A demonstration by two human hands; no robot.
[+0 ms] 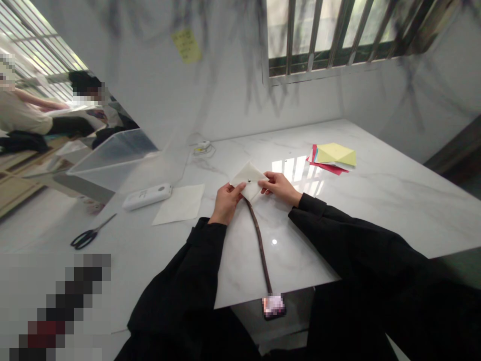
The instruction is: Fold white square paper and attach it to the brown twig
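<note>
Between both hands is a folded white paper (pixel 248 171), turned with one corner pointing away from me, with a small dark, shiny dot (pixel 249 180) near its middle. My left hand (pixel 226 203) pinches its left side, thumb on top. On the right edge, my right hand (pixel 281 187) holds the same paper between thumb and fingers. A thin brown stick (pixel 259 240) runs from under the paper's near corner towards me, past the table edge. Whether stick and paper are joined is hidden.
Left of my hands lie a white sheet (pixel 180 204), a white oblong case (pixel 148 196) and black-handled scissors (pixel 90 234). A clear plastic bin (pixel 116 155) stands behind. Coloured papers (pixel 334 156) are stacked at right; a cable (pixel 203 148) lies by the wall. Other people sit far left.
</note>
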